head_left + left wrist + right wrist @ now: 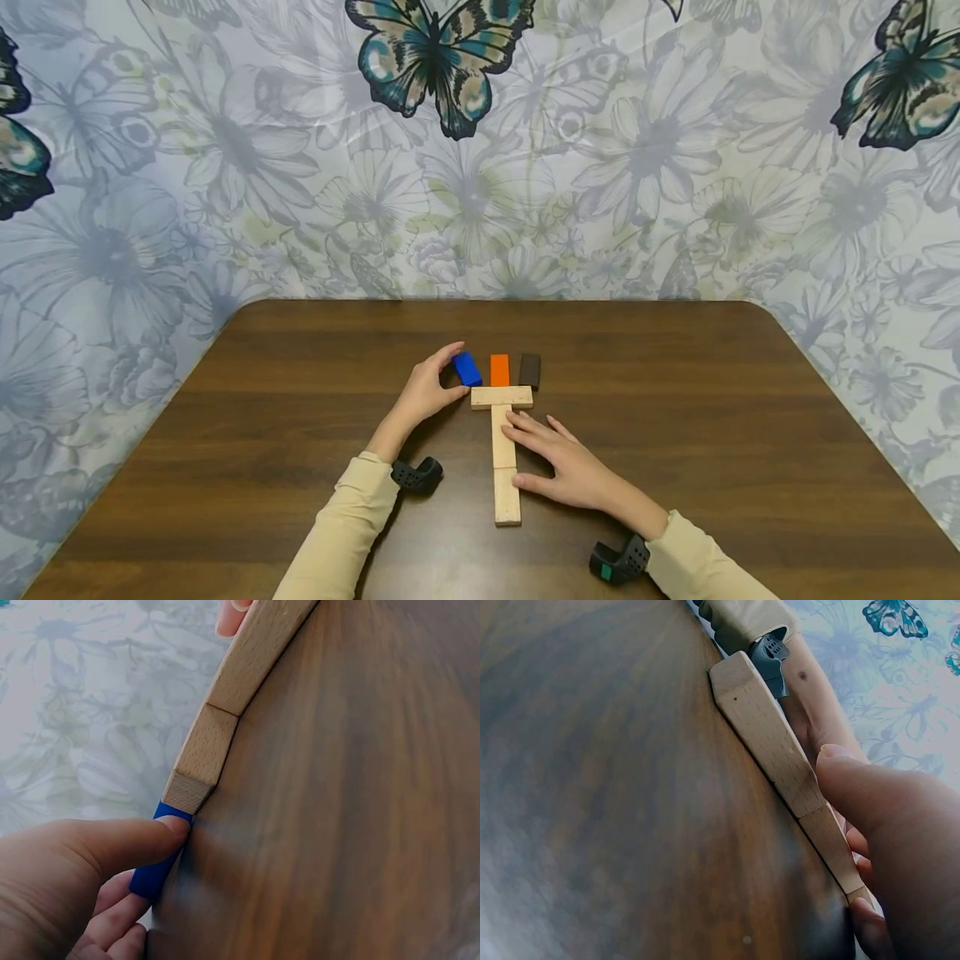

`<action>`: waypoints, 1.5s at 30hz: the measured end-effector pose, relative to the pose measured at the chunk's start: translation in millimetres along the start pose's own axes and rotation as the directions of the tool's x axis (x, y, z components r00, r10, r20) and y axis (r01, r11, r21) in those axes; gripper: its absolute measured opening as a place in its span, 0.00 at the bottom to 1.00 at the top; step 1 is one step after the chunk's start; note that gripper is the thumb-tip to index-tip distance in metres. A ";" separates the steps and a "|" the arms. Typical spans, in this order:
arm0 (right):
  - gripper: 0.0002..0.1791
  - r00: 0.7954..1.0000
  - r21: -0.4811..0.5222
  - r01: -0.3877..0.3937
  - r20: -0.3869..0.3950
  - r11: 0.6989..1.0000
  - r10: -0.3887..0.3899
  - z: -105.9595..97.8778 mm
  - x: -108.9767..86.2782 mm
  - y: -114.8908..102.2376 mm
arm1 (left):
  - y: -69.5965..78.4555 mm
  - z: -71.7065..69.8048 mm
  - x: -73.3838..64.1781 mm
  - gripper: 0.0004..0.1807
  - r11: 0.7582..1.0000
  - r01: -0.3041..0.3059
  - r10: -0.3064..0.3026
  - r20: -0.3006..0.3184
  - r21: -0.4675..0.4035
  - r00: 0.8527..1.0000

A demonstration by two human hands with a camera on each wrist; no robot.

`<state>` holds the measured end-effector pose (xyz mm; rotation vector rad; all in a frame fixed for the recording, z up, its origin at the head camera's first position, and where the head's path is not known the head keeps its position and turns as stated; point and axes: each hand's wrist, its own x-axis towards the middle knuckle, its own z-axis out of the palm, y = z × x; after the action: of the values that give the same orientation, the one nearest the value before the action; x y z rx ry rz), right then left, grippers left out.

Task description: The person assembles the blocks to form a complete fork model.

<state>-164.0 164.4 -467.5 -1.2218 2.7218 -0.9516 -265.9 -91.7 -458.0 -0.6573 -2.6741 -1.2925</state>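
My left hand [423, 392] pinches a blue block [467, 369] between thumb and fingers. In the left wrist view the thumb lies against that blue block [152, 877], close to the end of a plain wooden block. The blue one sits tilted at the left end of a crosswise wooden block [483, 398]. Below it two more wooden blocks, an upper [501, 446] and a lower [507, 500], run end to end like a stem. My right hand [573, 473] rests beside the stem, fingers extended; fingertips touch the upper block and the thumb touches the lower one's side.
An orange block [499, 370] and a dark grey-brown block [530, 372] stand behind the crosswise block, a gap between them. All lie on a brown wooden table [262, 417]. Behind its far edge hangs a butterfly-patterned cloth [480, 217].
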 end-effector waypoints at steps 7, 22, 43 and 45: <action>0.36 1.000 -0.005 0.009 -0.003 1.000 -0.009 0.3 0.0 -0.9 | 1.1 -2.3 -1.9 0.39 0.999 -0.015 0.017 0.058 -0.045 0.998; 0.36 1.000 -0.020 0.028 0.003 0.999 -0.028 -0.1 3.2 -4.6 | -0.1 -7.7 -7.4 0.37 0.999 -0.034 0.037 0.094 -0.026 0.995; 0.39 0.996 0.119 -0.079 -0.042 0.990 0.085 -0.1 -1.0 -4.7 | -0.3 -6.3 -11.5 0.38 0.999 -0.009 0.013 0.113 -0.035 0.994; 0.39 0.995 0.122 -0.090 -0.037 0.988 0.095 -0.5 -0.9 -4.5 | -0.5 -6.7 -11.0 0.38 0.999 -0.013 0.017 0.111 -0.037 0.994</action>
<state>-160.4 163.0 -464.9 -1.0580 2.6810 -1.1239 -256.9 -100.8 -457.1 -0.7741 -2.7334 -1.3415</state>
